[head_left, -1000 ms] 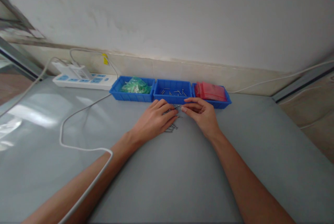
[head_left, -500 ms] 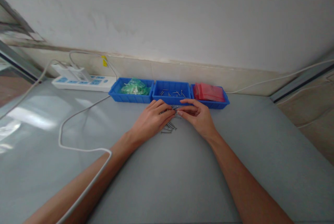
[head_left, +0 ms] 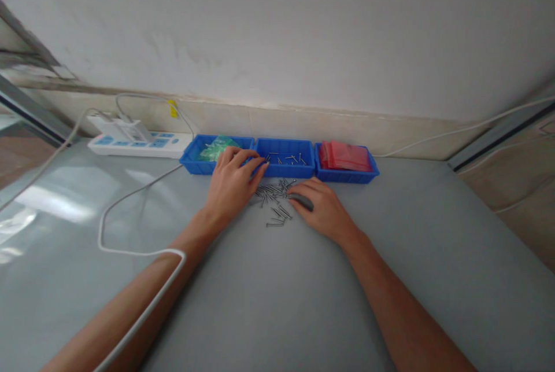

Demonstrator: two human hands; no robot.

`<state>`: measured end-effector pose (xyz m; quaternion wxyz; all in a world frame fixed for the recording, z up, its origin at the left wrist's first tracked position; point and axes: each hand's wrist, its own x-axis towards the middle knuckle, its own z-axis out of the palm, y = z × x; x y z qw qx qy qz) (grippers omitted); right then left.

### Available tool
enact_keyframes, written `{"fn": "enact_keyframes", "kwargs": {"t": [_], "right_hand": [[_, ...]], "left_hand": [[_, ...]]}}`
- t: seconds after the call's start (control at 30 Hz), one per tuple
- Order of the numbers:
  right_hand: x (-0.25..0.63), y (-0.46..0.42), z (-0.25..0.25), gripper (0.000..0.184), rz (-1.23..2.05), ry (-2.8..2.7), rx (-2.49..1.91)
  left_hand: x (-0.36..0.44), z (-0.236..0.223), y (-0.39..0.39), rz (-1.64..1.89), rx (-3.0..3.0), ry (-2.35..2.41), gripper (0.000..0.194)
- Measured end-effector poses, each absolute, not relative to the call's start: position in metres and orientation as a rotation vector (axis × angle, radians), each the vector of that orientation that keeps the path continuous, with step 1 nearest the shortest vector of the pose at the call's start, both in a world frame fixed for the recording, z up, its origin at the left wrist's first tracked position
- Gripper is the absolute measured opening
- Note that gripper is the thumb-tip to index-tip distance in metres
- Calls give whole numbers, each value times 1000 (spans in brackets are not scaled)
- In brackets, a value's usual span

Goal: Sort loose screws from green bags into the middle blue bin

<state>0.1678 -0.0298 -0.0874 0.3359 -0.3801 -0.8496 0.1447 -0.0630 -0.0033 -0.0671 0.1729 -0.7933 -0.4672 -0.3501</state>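
A loose pile of silver screws (head_left: pixel 269 192) lies on the grey table in front of the middle blue tray (head_left: pixel 284 169). My left hand (head_left: pixel 234 178) is over the near side of the left tray, its thumb and forefinger close together at the middle tray's left edge. Whatever is between those fingertips is too small to make out. Several screws (head_left: pixel 295 159) lie inside the middle tray. At the pile's right side rests my right hand (head_left: pixel 323 207), thumb and fingers curled together at the screws; what they pinch is hidden.
Green plastic bags (head_left: pixel 217 147) fill the left blue tray (head_left: pixel 195 165). Red plastic bags (head_left: pixel 347 156) sit in the right blue tray (head_left: pixel 347 176). A white power strip (head_left: pixel 165 149) with plugged chargers stands at the back left. A white cable (head_left: pixel 130 253) loops over my left forearm.
My left hand has moved left and up from the pile to the middle tray's edge, uncovering the screws. My right hand has lowered slightly and its fingers have closed in at the pile.
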Motion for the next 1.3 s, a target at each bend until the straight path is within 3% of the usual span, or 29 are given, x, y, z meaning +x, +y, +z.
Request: {"fn": "enact_keyframes", "kwargs": {"t": [0.37, 0.6, 0.73, 1.07, 1.3], "right_hand": [[171, -28, -91, 27, 304, -2118, -1076], [167, -23, -87, 19, 735, -1557, -1039], [168, -20, -85, 25, 904, -1337, -1016], [168, -18, -82, 34, 1081, -1175, -972], [168, -19, -85, 38, 1123, -1254, -1015]], "left_hand": [[-44, -67, -25, -922, -2430, -1046, 18], [-44, -73, -26, -841, -2543, -1047, 22], [-44, -74, -27, -863, -2569, -1039, 25], [-40, -73, -30, -886, -2586, -1031, 32], [-40, -73, -30, -855, -2638, -909, 22]]}}
